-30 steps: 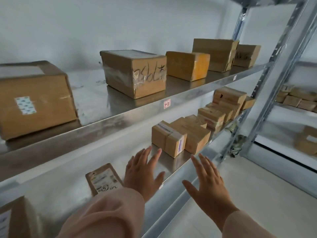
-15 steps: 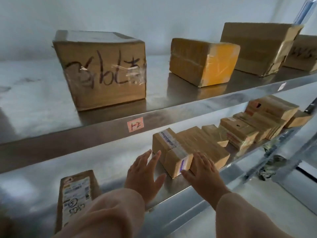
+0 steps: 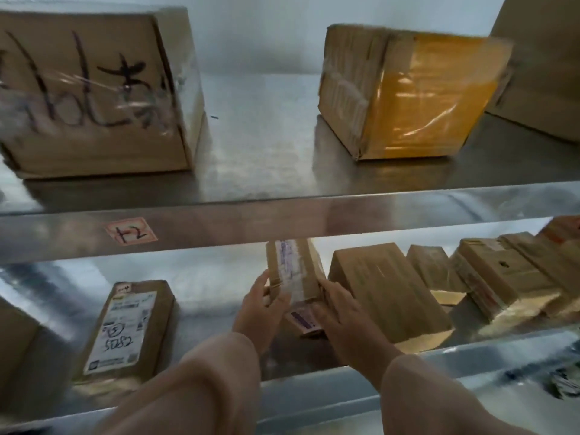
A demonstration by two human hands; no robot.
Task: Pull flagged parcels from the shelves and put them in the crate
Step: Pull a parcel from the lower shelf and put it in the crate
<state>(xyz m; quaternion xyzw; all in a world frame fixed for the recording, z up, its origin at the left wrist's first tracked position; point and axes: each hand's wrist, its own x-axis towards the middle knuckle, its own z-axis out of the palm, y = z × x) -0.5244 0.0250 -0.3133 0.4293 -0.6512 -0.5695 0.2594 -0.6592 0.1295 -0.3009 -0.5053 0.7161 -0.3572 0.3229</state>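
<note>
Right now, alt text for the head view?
The left hand and right hand grip a small taped parcel at the lower shelf, between a flat labelled parcel and a row of cartons. A marker-written box and a yellow-taped box sit on the upper shelf.

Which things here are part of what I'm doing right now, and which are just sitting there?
In the job: small taped parcel, held by left hand and right hand.
Lying about: flat labelled parcel, scribbled box, yellow-taped box, brown parcel alongside.

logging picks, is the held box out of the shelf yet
Not out. The box is inside the lower shelf, left hand and right hand gripping its sides. Lifted or resting: cannot tell.
</note>
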